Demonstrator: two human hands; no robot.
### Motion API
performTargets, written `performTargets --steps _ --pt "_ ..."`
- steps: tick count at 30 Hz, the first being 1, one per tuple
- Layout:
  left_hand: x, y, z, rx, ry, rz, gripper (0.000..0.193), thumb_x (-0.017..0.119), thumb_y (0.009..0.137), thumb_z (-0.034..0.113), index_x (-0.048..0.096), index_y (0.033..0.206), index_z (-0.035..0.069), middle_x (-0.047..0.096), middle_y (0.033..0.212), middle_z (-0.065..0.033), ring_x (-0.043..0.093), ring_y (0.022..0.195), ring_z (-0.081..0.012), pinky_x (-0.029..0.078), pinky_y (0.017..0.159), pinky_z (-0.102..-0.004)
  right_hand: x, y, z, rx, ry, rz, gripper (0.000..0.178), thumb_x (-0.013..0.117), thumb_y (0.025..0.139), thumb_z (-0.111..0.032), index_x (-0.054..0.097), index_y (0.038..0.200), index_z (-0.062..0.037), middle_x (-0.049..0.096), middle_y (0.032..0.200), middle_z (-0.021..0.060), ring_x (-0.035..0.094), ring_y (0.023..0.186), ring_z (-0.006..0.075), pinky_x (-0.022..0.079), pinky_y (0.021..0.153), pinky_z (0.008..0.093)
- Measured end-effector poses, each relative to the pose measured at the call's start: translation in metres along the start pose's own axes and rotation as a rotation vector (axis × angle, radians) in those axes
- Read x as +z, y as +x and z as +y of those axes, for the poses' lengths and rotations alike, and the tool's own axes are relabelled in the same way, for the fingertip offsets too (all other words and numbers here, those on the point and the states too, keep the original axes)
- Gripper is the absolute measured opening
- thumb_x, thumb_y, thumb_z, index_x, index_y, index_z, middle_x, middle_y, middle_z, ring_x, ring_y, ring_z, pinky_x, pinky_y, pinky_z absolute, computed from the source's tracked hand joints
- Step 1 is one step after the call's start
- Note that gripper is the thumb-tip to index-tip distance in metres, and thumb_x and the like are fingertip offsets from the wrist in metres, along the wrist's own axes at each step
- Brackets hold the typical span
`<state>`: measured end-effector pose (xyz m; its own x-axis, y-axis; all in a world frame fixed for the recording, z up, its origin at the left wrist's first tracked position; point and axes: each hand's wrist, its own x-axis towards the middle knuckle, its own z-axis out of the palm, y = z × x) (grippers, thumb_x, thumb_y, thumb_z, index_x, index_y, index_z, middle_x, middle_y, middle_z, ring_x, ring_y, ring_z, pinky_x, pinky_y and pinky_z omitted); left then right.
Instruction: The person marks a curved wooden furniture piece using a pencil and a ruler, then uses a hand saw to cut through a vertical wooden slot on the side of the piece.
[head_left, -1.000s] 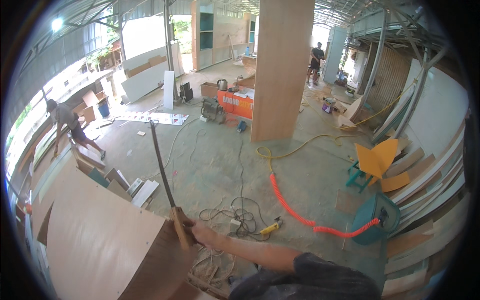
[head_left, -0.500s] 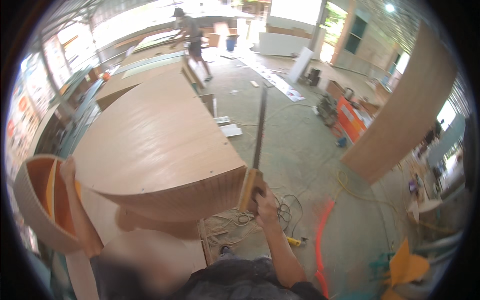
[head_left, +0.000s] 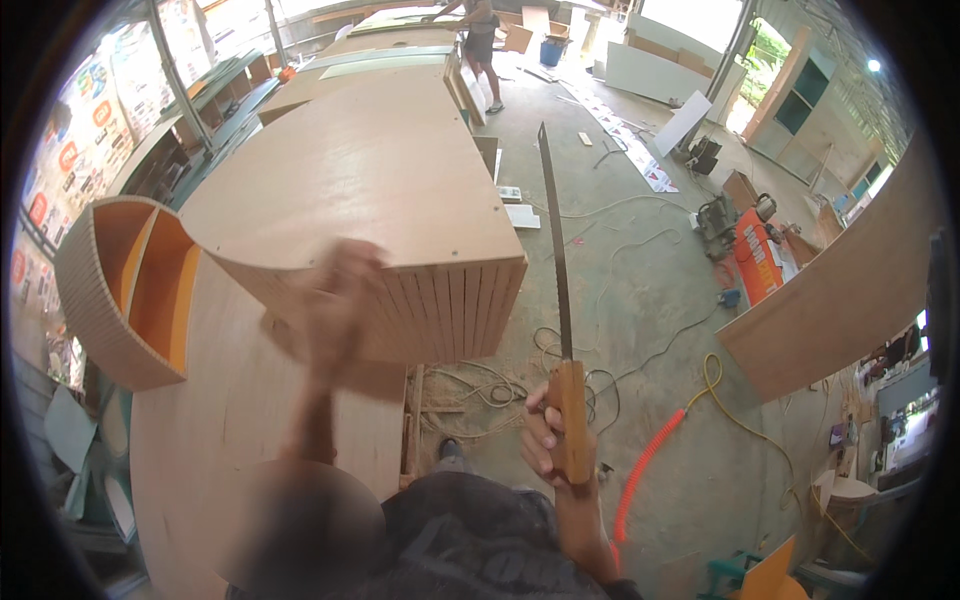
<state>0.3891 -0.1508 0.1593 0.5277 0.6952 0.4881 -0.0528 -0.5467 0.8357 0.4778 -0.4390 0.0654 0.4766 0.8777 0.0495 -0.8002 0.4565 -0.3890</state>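
A handsaw [head_left: 558, 260] with a long narrow toothed blade and a wooden handle stands almost upright in my right hand [head_left: 545, 440], whose fingers wrap round the handle. Left of it sits a curved wooden cabinet [head_left: 350, 170] with a smooth plywood top and grooved, slatted front. My left hand [head_left: 345, 290] is smeared by motion over the cabinet's front edge; whether it touches the wood cannot be told. Beneath the cabinet a plywood sheet [head_left: 230, 400] covers the bench. A smaller curved shelf unit [head_left: 130, 290] with ribbed outside and orange-brown inside rests at the left.
Past the cabinet a person [head_left: 480, 50] stands beside stacked boards. An orange-red compressor [head_left: 757, 250] sits on the floor at right, near a large leaning plywood panel [head_left: 840, 300]. A coiled red air hose [head_left: 640, 470] and loose cables [head_left: 480, 385] lie on the floor.
My left hand has left the small shelf unit's side and come right to the cabinet's front. The saw stays in my right hand, turned somewhat. The view has swung left.
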Motion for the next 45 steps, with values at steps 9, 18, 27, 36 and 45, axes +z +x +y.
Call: performTargets --steps 9,18,27,36,45 --pt "0.090 -0.140 0.077 -0.200 -0.040 -0.267 0.046 0.083 0.090 0.038 0.058 0.102 0.002 0.065 0.085 -0.0069 0.065 0.080 -0.0116 0.054 0.067 -0.0276 -0.016 -0.019 0.003 0.125 -0.038 0.112 0.040 0.047 0.110 -0.036 0.057 0.126 0.0000 0.060 0.082 0.0035 0.058 0.052 0.0118 0.044 0.042 0.0219" --pt "0.123 -0.156 0.112 -0.216 0.143 -0.151 0.053 0.077 0.088 0.035 0.052 0.116 -0.002 0.060 0.080 -0.0078 0.064 0.070 -0.0204 0.053 0.067 -0.0377 -0.027 -0.022 -0.009 0.269 0.005 -0.038 0.051 0.044 0.111 -0.046 0.056 0.136 -0.0031 0.066 0.103 0.0016 0.068 0.084 0.0076 0.055 0.060 0.0237" --pt "0.140 -0.145 0.121 -0.233 0.186 -0.113 0.045 0.075 0.088 0.025 0.053 0.115 -0.003 0.062 0.079 -0.0062 0.062 0.069 -0.0119 0.051 0.061 -0.0293 -0.008 -0.039 -0.013 -0.389 -0.789 -0.113 0.090 0.067 0.101 -0.047 0.022 0.165 -0.0019 0.045 0.154 0.0166 0.061 0.127 0.0294 0.052 0.102 0.0374" --pt "0.112 0.004 0.056 0.103 0.393 0.114 0.050 0.060 0.100 0.046 0.071 0.101 -0.003 0.071 0.096 -0.0162 0.068 0.094 -0.0292 0.051 0.091 -0.0432 0.043 -0.050 -0.040 -0.506 -1.689 0.327 0.062 0.073 0.098 -0.025 0.053 0.145 0.0096 0.060 0.137 0.0297 0.065 0.122 0.0376 0.056 0.096 0.0421" --pt "0.150 0.123 -0.057 0.032 0.922 -0.062 0.054 0.057 0.100 0.036 0.056 0.143 0.003 0.054 0.142 -0.0261 0.052 0.134 -0.0404 0.042 0.110 -0.0599 0.043 -0.023 -0.019 -0.618 -1.434 0.404 0.056 0.070 0.100 -0.021 0.055 0.143 0.0116 0.072 0.121 0.0303 0.074 0.108 0.0270 0.059 0.088 0.0369"
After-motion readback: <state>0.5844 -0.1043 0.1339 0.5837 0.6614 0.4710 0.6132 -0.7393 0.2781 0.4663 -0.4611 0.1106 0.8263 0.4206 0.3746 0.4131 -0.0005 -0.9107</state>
